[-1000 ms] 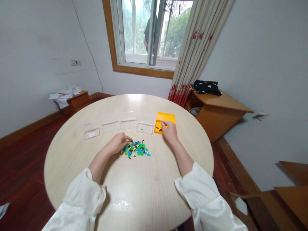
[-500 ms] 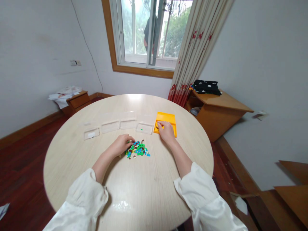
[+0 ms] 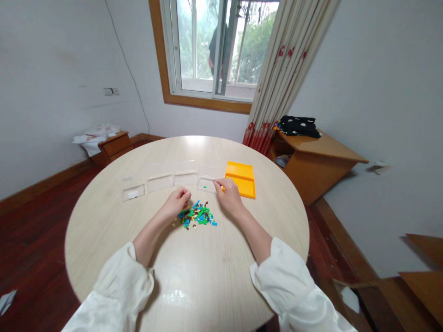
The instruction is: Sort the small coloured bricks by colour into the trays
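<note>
Head view: a heap of small bricks [image 3: 205,215] on the table [image 3: 200,272] could scatter if brushed.
The left hand [image 3: 177,202] curls at its left edge; the right hand [image 3: 230,195] bends by a clear box [image 3: 201,185] (whether either grips anything cannot be told).

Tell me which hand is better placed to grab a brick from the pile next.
Probably the left hand: its fingers are right at the brick pile's left edge. The right hand is farther off, by the yellow box.
</note>
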Motion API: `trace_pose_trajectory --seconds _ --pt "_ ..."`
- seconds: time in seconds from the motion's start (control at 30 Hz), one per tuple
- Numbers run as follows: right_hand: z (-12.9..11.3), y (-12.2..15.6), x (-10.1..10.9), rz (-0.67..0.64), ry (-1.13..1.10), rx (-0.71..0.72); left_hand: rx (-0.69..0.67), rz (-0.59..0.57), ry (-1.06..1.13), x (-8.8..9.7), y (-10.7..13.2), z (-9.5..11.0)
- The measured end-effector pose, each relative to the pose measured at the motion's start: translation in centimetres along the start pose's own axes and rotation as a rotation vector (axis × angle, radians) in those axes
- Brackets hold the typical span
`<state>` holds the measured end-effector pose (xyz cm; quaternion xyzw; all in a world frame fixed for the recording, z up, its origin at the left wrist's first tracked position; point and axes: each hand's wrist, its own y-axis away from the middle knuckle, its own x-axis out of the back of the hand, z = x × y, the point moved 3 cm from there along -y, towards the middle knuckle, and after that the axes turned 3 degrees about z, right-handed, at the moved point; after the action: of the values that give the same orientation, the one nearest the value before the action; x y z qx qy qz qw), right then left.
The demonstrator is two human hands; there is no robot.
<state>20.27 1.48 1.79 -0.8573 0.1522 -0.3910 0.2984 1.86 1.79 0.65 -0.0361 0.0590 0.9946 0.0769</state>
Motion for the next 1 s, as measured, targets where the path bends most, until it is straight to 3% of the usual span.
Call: trace_pose_trajectory --seconds 0.17,0.3,0.87,1.0 --pt "-3.7 1.3 -1.2 -0.058 -0.113 0.161 0.236 -0.047 0.361 -0.7 0.7 0.4" --pt "-5.1 2.0 -1.6 -0.116 -0.143 0.221 0.300 -0.005 0.500 -1.0 0.8 0.5" --pt "-5.3 2.5 -2.3 -0.181 -0.203 0.280 0.309 -0.134 0.592 -0.9 -0.4 -1.2" --pt "-5.2 2.3 -2.1 -0.178 -0.220 0.262 0.363 -0.128 0.644 -0.9 -0.3 -1.1"
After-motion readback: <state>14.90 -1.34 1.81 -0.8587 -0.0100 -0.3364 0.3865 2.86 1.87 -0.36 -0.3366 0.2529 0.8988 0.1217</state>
